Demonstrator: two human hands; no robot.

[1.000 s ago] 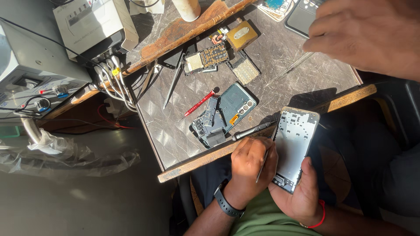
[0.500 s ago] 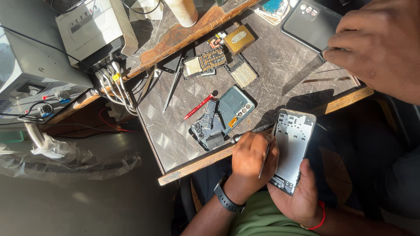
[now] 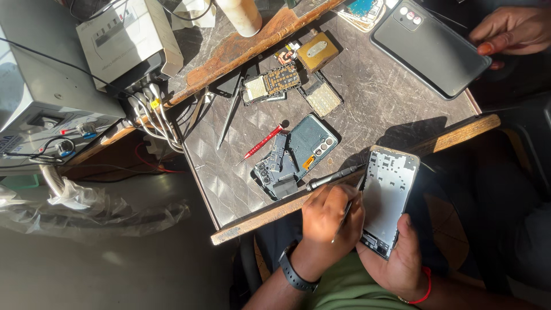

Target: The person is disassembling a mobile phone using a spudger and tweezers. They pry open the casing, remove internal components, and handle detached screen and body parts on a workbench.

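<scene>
My right hand (image 3: 402, 258), with a red band at the wrist, holds an opened phone frame (image 3: 390, 198) with a silver inner plate, just off the table's front edge. My left hand (image 3: 327, 221), with a black watch on the wrist, grips a thin metal tool (image 3: 348, 208) whose tip touches the frame's left edge. A black screwdriver (image 3: 334, 177) lies on the table's edge just above my left hand.
On the scratched metal table (image 3: 379, 109) lie a dismantled phone back (image 3: 298, 155), a red screwdriver (image 3: 263, 142), tweezers (image 3: 229, 117) and circuit boards (image 3: 270, 83). Another person's hand (image 3: 511, 28) touches a dark phone (image 3: 430, 49) at the top right. Grey equipment boxes (image 3: 123, 40) with cables stand at the left.
The other person's hand has drawn back to the upper right, uncovering the dark phone. My hands stay on the frame and the tool.
</scene>
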